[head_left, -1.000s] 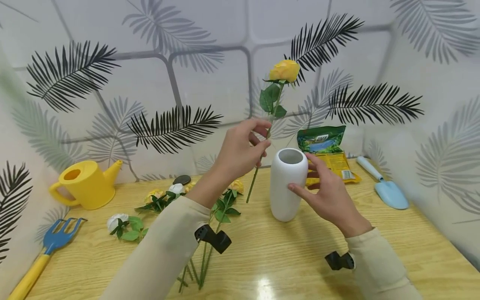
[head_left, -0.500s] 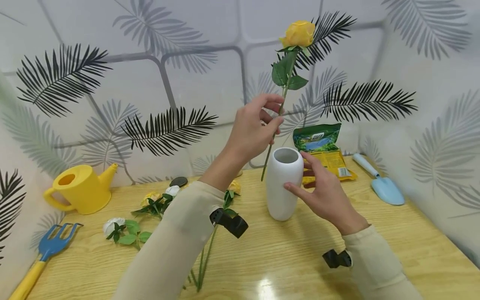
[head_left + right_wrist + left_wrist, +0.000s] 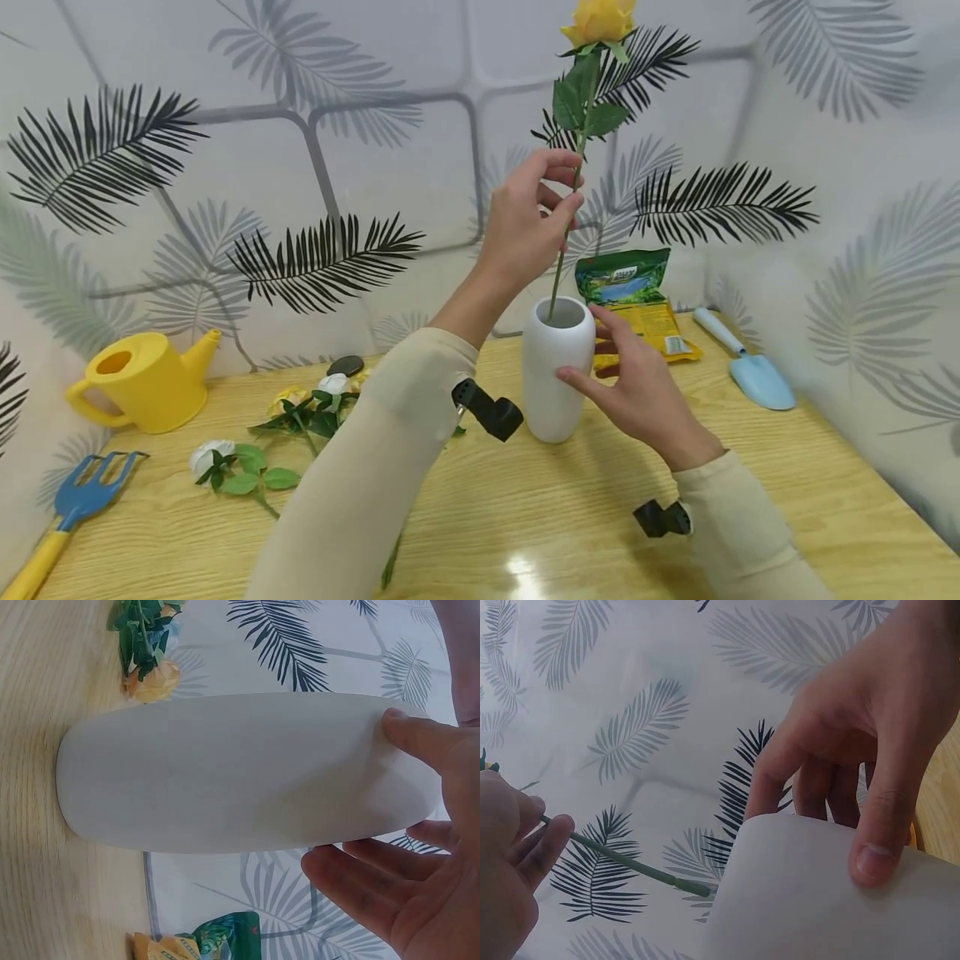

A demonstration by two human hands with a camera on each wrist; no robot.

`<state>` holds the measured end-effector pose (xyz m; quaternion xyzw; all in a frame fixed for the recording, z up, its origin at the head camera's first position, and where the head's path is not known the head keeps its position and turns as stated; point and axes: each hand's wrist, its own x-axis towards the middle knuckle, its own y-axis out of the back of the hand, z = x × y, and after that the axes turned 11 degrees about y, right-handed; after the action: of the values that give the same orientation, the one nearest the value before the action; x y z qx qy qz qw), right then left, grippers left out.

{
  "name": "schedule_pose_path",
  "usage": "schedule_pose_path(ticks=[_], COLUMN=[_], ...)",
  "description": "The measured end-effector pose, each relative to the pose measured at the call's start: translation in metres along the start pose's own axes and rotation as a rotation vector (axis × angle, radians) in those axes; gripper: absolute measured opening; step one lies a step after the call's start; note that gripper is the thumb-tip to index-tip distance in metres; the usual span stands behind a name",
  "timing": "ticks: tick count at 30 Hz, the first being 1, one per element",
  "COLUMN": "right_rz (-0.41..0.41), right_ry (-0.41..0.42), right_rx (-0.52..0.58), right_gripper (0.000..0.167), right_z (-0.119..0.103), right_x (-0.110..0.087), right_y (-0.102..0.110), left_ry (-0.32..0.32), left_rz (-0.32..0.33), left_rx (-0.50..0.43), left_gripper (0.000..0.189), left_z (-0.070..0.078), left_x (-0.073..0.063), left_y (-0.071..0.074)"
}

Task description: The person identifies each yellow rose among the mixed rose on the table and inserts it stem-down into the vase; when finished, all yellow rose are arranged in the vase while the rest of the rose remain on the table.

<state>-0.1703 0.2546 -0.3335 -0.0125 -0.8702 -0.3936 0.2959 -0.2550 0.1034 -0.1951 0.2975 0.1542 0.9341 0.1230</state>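
My left hand pinches the green stem of a yellow rose between thumb and fingers, with its bloom up at the top edge of the head view. The lower tip of the stem overlaps the mouth of a tall white vase; in the left wrist view the stem tip is right at the rim. My right hand holds the vase near its top, thumb on the front and fingers behind. The vase stands upright on the wooden table.
Several white and yellow roses lie left of the vase, partly behind my left sleeve. Further left are a yellow watering can and a blue hand fork. Green and yellow packets and a light-blue trowel lie at the right back.
My left hand has lifted the yellow rose up and to the right, bringing the stem's tip from beside the vase to over its mouth. The right hand keeps its hold on the vase.
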Motion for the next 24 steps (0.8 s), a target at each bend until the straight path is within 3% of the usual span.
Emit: schedule_pose_path(ticks=[6,14,19,24], right_rz=[0.01,0.004,0.005,0.007], right_ry=[0.015,0.017,0.02,0.036], right_rx=[0.002,-0.015,-0.011,-0.014], right_gripper=[0.085,0.085,0.084,0.084], right_z=[0.0,0.001,0.001,0.002], right_x=[-0.001,-0.001,-0.001,-0.001], right_y=[0.0,0.0,-0.001,-0.001], left_ry=[0.011,0.003,0.007,0.03], left_rz=[-0.037,-0.021,-0.023,-0.036], left_rx=[0.011,0.18,0.282,0.314], left_gripper=[0.031,0.029,0.031,0.033], left_z=[-0.02,-0.045,-0.055,-0.055], left_x=[-0.007,-0.028,-0.036,-0.038], left_y=[-0.009,-0.015,-0.019,-0.022])
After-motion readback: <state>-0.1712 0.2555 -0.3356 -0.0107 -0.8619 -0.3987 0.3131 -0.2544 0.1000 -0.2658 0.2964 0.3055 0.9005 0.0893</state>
